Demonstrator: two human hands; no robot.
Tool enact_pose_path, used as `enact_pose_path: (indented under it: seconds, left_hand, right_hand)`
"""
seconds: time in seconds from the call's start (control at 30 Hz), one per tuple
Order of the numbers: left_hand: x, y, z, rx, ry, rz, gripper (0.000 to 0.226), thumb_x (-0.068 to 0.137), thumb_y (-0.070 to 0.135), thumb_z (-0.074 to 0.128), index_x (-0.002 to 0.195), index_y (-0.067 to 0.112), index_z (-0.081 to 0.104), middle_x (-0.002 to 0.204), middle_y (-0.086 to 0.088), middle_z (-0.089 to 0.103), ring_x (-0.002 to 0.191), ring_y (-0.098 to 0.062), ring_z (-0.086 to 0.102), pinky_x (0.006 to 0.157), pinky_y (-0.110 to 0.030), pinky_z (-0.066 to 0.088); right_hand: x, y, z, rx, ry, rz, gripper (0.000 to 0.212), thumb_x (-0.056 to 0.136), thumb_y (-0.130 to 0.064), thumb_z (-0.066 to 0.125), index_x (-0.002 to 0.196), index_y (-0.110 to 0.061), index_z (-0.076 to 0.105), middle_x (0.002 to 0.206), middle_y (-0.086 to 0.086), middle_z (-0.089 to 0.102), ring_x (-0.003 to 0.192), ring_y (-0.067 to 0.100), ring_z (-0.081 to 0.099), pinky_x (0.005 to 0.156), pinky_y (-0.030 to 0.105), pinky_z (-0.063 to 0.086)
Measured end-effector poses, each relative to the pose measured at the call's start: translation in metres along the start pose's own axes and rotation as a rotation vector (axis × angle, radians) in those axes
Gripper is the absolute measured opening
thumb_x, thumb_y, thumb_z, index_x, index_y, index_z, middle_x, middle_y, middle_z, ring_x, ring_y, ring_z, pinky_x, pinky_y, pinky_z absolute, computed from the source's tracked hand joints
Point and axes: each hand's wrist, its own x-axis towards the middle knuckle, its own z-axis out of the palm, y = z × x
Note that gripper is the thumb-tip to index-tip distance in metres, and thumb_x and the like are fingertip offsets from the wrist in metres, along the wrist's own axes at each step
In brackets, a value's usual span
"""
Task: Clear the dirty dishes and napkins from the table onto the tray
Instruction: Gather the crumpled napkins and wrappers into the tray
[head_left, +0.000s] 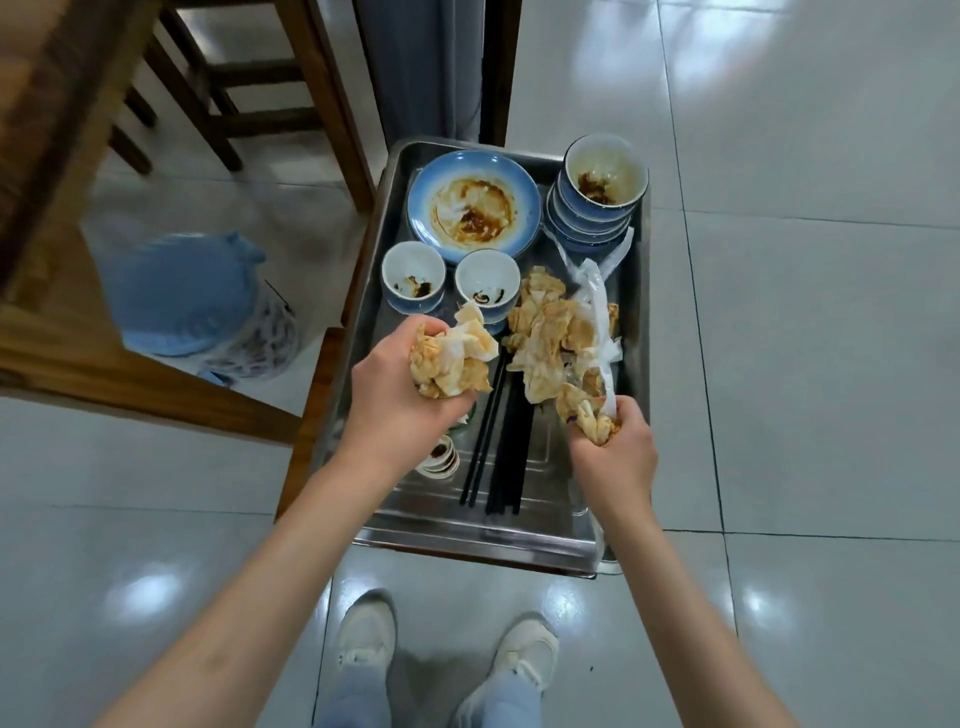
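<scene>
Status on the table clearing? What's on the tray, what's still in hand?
Done: the metal tray already holds the blue plate, stacked bowls, two small cups, black chopsticks and a napkin pile.
In hand: the left hand grips a wad of soiled napkins; the right hand holds another wad above the tray.
Left: dropping both wads. The tabletop is mostly out of view.

Tray (631, 322) far end crowded with bowls (597, 208), near end open.
</scene>
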Motion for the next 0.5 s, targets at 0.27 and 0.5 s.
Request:
enact_pose_path:
  seconds: [0.27, 0.5]
  left_hand:
    - [0.005, -0.002, 0.004, 0.011, -0.031, -0.019, 0.04, 0.064, 0.022, 0.083, 0.093, 0.029, 0.057, 0.085, 0.014, 0.064, 0.079, 0.005, 0.056, 0.063, -0.001, 0.037]
    - [0.008, -0.003, 0.002, -0.001, -0.052, -0.027, 0.04, 0.064, 0.021, 0.083, 0.094, 0.028, 0.058, 0.088, 0.012, 0.064, 0.08, -0.002, 0.058, 0.063, -0.002, 0.038]
  right_hand:
    - [0.007, 0.009, 0.009, -0.087, 0.086, 0.013, 0.028, 0.078, -0.016, 0.069, 0.103, -0.017, 0.056, 0.096, 0.005, 0.06, 0.082, 0.019, 0.056, 0.057, 0.023, 0.039]
    - [0.011, 0.007, 0.013, -0.043, 0.135, -0.015, 0.044, 0.076, -0.015, 0.075, 0.115, -0.016, 0.054, 0.106, 0.004, 0.06, 0.089, 0.016, 0.053, 0.075, 0.026, 0.043]
